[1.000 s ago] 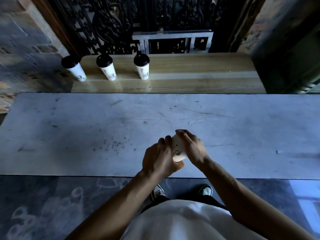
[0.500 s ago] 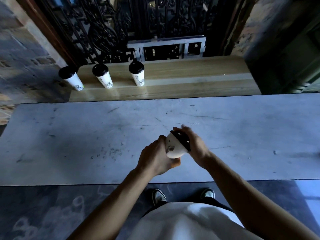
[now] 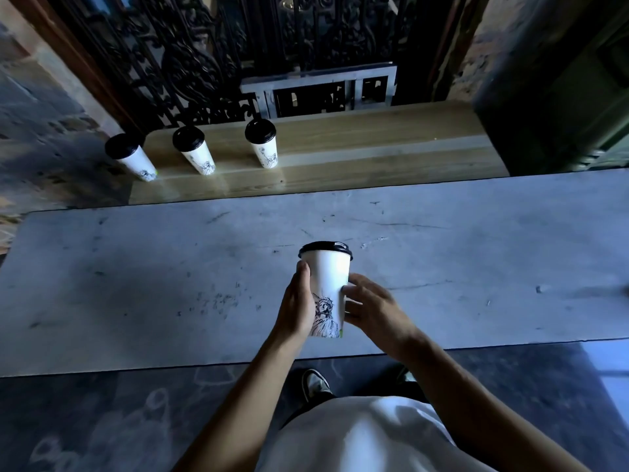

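Note:
A white paper cup (image 3: 328,284) with a black lid and a statue drawing stands upright above the grey stone slab (image 3: 136,284), near its front edge. My left hand (image 3: 297,304) grips the cup's left side, fingers curled round it. My right hand (image 3: 371,310) touches the cup's lower right side with its fingertips, fingers loosely bent. Whether the cup's base rests on the slab is hidden by my hands.
Three more lidded white cups (image 3: 131,158), (image 3: 195,151), (image 3: 262,141) stand in a row on the left of a wooden bench (image 3: 374,148) behind the slab. A black wrought-iron gate (image 3: 238,46) rises beyond. My shoes (image 3: 315,383) show below the slab.
The cup was tilted on its side between both hands, the right hand at its lid. Now it stands upright, lid on top, with the right hand lowered to its side.

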The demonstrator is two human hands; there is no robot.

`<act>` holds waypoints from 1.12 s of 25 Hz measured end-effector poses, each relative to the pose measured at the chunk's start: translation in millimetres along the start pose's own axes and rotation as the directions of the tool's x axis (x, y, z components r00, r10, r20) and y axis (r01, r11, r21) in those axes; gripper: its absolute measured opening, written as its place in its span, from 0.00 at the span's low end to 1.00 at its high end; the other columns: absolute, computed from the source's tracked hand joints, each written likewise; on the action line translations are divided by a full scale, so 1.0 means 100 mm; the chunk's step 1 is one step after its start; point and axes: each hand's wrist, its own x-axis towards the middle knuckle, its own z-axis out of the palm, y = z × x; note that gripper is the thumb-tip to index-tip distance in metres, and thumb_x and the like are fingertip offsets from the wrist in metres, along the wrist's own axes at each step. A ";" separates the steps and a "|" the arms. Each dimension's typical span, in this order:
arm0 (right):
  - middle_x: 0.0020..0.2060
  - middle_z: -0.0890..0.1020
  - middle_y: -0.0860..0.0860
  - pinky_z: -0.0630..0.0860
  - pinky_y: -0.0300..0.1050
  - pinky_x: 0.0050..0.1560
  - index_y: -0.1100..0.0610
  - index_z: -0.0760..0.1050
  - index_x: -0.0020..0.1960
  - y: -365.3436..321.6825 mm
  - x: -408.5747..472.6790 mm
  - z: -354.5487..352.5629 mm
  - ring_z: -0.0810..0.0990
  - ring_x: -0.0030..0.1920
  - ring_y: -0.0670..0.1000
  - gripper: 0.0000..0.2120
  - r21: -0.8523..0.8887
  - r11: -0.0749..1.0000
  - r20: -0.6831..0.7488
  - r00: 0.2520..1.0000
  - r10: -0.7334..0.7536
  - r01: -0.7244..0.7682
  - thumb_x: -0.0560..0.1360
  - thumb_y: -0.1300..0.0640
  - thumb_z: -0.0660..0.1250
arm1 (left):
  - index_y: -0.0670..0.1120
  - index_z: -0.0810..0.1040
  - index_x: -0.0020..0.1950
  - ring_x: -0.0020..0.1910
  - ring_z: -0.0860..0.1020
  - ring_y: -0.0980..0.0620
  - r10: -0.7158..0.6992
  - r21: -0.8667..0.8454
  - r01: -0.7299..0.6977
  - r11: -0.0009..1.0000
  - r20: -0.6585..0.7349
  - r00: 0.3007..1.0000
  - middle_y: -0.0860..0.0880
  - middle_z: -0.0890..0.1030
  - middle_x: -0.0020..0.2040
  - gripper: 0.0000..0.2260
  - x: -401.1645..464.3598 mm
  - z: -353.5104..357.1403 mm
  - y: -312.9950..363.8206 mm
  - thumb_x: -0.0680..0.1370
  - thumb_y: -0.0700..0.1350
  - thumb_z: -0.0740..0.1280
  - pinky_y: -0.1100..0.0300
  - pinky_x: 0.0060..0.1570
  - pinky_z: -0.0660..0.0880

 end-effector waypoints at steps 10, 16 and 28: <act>0.49 0.86 0.59 0.80 0.50 0.53 0.62 0.81 0.57 0.00 0.01 0.07 0.85 0.48 0.57 0.15 -0.058 0.996 -0.006 0.997 -0.075 0.074 0.74 0.57 0.64 | 0.48 0.82 0.53 0.49 0.83 0.53 -0.045 -0.033 0.050 0.998 0.123 0.991 0.47 0.86 0.52 0.23 -0.04 -0.21 0.03 0.84 0.58 0.51 0.56 0.49 0.77; 0.46 0.85 0.58 0.81 0.48 0.43 0.59 0.81 0.57 -0.09 0.02 0.05 0.85 0.42 0.56 0.16 -0.022 0.999 -0.053 0.998 -0.031 0.030 0.72 0.55 0.65 | 0.51 0.78 0.60 0.46 0.83 0.56 0.294 0.038 -0.293 0.955 -0.200 0.934 0.49 0.83 0.49 0.13 -0.07 -0.30 -0.14 0.77 0.52 0.70 0.56 0.46 0.81; 0.48 0.85 0.57 0.80 0.56 0.50 0.53 0.78 0.66 -0.16 0.06 0.04 0.83 0.45 0.60 0.17 -0.043 0.999 -0.096 0.995 -0.024 0.020 0.79 0.60 0.62 | 0.54 0.82 0.52 0.49 0.84 0.59 0.398 0.029 -0.401 0.916 -0.197 0.896 0.52 0.86 0.51 0.08 -0.02 -0.30 -0.21 0.76 0.43 0.75 0.63 0.47 0.80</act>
